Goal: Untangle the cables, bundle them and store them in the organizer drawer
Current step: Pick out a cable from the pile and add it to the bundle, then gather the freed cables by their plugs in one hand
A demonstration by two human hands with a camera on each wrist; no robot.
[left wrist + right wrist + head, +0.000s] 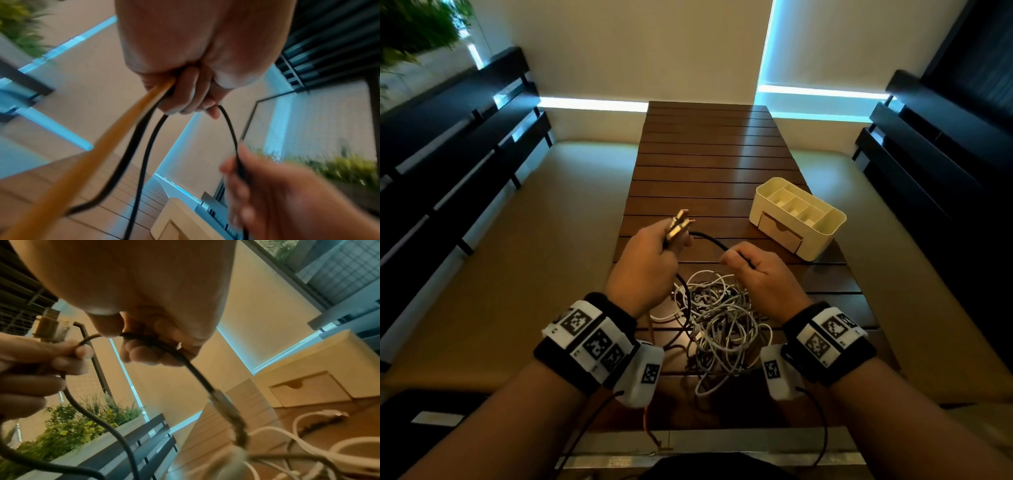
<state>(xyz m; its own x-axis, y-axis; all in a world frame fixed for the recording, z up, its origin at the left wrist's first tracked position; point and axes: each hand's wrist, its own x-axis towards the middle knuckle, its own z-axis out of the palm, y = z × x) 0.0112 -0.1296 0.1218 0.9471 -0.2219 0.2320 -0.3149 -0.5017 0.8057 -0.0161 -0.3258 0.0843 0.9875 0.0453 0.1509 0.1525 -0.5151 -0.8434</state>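
A tangle of white and dark cables (pixel 717 318) lies on the slatted wooden table (pixel 709 161) in front of me. My left hand (pixel 654 255) grips a bunch of cable ends whose metal plugs (pixel 679 223) stick out above the fist; in the left wrist view the left hand (pixel 185 95) holds an orange cable (pixel 115 138) and black strands. A black cable (pixel 709 240) arcs from it to my right hand (pixel 748 263), which pinches it. In the right wrist view, the black cable (pixel 193 368) runs down from the right fingers (pixel 144 352) to a plug.
A cream organizer (pixel 796 217) with open top compartments and a small front drawer (pixel 780 233), pushed in, stands on the table at the right. Dark benches (pixel 465 144) flank the table on both sides. A planter with greenery (pixel 78 430) stands beyond.
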